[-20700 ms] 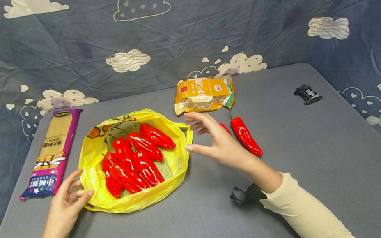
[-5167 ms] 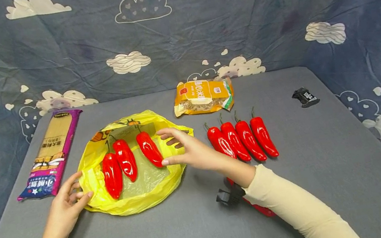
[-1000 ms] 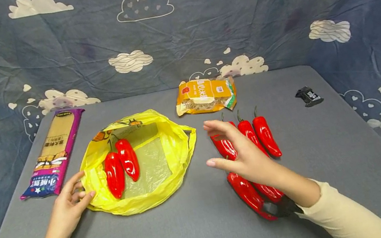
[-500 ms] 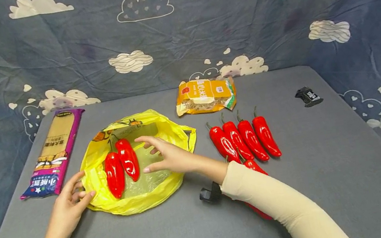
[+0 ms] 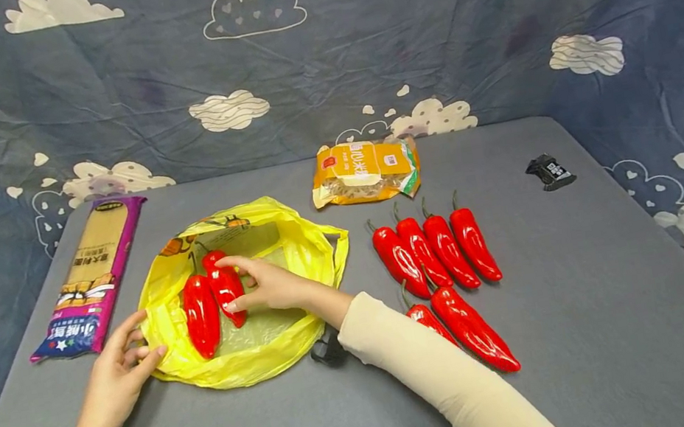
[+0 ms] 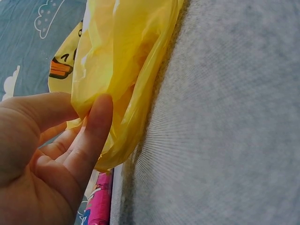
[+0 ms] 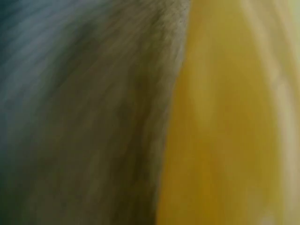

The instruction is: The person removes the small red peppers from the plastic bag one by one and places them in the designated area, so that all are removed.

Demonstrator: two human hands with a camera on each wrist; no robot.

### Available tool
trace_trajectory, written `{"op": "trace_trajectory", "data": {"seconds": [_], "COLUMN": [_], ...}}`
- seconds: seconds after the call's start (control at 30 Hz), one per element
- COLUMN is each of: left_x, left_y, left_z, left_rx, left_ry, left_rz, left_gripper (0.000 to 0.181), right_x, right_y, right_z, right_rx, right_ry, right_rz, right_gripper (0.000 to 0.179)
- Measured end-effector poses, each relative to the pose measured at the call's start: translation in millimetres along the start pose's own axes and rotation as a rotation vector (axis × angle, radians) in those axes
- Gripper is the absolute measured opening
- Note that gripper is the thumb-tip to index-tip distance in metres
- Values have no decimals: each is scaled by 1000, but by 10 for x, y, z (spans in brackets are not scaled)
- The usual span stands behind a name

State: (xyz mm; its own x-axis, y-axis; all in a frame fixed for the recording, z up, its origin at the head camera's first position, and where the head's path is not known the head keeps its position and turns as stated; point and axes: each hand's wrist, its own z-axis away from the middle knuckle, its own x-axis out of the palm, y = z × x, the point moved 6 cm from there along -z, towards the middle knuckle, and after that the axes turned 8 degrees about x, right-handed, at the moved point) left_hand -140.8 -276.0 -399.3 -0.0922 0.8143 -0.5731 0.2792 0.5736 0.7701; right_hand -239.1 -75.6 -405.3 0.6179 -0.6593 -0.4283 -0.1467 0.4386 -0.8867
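A yellow plastic bag (image 5: 314,248) lies on the table with its mouth spread and two red chili peppers inside. My left hand (image 5: 117,372) pinches its left rim between thumb and fingers, seen close up in the left wrist view. My right hand (image 5: 266,285) reaches into the bag over the inner chili pepper (image 5: 230,291). Thumb and forefinger stand apart, their tips over that pepper. To their left lies the other chili pepper (image 5: 202,318). The right wrist view is blurred and shows only the bag and the table.
Several red chili peppers (image 5: 444,246) lie on the grey table (image 5: 597,300), partly under the right sleeve. A purple pack of noodles (image 5: 91,275) is at the left, an orange food packet (image 5: 365,170) at the back. A small black packet (image 5: 550,171) sits far right.
Chili peppers have gone from the bag to the table on the right, leaving two inside. My right hand has just swung left from that group into the bag; my left stays on the rim.
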Motion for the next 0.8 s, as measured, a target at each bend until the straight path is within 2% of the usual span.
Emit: {"op": "trace_trajectory", "data": {"seconds": [0.1,0.2,0.33,0.57,0.8], "left_x": [-5,-11,-10,-10,1], "left_y": [5,-1,4,28,11], "left_z": [3,10,12,21,16], "left_rx": [10,16,20,5,2], "left_ry": [3,6,6,7,8], "left_rz": [-3,1,-1,1,-6], "left_gripper": [56,56,56,56,56], "right_x": [29,62,98,145,86], "right_y": [-17,-22,-37,-89,-71], "right_z": [-50,-78,-83,-59,54], "right_rx": [11,66,142,193,254], "right_ry": [49,101,130,43,23], "right_rz": [63,167,287,211,105], "right_gripper": [70,71,73,72,70]}}
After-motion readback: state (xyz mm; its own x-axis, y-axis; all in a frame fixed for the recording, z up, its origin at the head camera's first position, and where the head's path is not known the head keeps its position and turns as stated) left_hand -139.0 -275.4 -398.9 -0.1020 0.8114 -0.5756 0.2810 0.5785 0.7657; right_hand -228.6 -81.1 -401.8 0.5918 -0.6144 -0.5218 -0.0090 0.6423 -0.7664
